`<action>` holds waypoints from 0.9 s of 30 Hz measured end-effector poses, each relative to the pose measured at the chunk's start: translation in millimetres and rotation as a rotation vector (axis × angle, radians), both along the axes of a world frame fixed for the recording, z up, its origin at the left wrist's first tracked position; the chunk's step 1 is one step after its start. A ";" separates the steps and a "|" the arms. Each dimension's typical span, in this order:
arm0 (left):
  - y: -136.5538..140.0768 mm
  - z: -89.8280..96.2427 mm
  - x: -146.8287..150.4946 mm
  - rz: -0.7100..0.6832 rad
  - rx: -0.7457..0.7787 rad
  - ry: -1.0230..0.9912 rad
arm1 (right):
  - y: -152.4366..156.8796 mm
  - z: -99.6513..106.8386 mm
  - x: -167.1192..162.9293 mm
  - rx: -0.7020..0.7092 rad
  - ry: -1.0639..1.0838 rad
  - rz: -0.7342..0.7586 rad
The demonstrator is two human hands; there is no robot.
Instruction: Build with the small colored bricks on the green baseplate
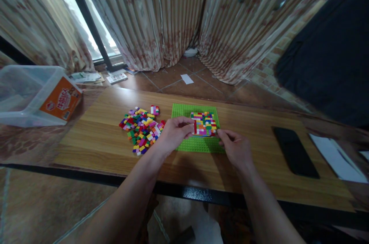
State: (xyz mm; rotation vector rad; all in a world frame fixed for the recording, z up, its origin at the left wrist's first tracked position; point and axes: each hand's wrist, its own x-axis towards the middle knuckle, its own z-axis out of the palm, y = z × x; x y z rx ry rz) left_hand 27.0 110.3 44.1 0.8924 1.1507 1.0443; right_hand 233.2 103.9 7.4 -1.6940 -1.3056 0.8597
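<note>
A multicoloured build of toy bricks (pixel 205 123) sits over the green baseplate (pixel 198 145), toward its right side. At the build's left edge, my left hand (pixel 178 131) is closed, thumb and index finger against a dark red part there. My right hand (pixel 235 145) is pinched at the near right corner of the build, fingertips touching it. Whether either fingertip pair also holds a small loose brick is too small to tell. To the left of the baseplate lies a heap of loose toy bricks (pixel 142 126), partly behind my left hand.
A wooden table (pixel 100 159) carries all this. A black phone-like slab (pixel 295 152) and white paper (pixel 337 157) lie to the right. At the far left stands a clear plastic bin (pixel 31 119) with an orange label. Curtains (pixel 161 25) hang beyond the table.
</note>
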 end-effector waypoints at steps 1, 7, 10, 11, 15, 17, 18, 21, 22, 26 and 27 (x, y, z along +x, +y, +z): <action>0.1 -0.3 -0.1 0.000 0.000 -0.003 | 0.2 -0.1 -0.3 -0.009 0.012 -0.005; 1.0 -2.0 -0.2 -0.006 0.012 -0.013 | -0.3 0.7 -3.6 0.005 0.018 0.023; 0.7 -0.5 -0.1 -0.004 0.001 -0.008 | 0.0 0.0 -3.5 0.012 0.012 0.021; 0.6 0.0 -0.1 -0.001 -0.002 -0.007 | 0.2 -0.2 -3.4 0.013 0.010 0.020; 0.4 -0.2 0.2 0.004 0.006 -0.004 | 0.3 0.1 -4.2 0.020 0.016 0.027; 0.7 -2.2 0.3 0.005 0.012 0.000 | 0.0 0.3 -4.9 0.023 0.030 0.017; 1.1 -3.6 0.2 0.005 0.015 0.007 | -0.1 0.3 -5.1 0.023 0.039 0.013; 2.7 -8.8 -1.2 0.013 0.050 0.091 | 0.0 -0.6 -5.4 0.020 0.065 0.009; 3.4 -10.5 -1.9 0.014 0.074 0.146 | 0.2 -1.0 -5.4 0.021 0.069 0.012; 4.9 -15.7 -4.3 0.033 0.155 0.428 | 1.7 -2.6 -5.8 0.020 0.074 -0.007; 4.8 -16.3 -4.3 0.034 0.164 0.480 | 2.2 -3.1 -6.0 0.015 0.079 -0.017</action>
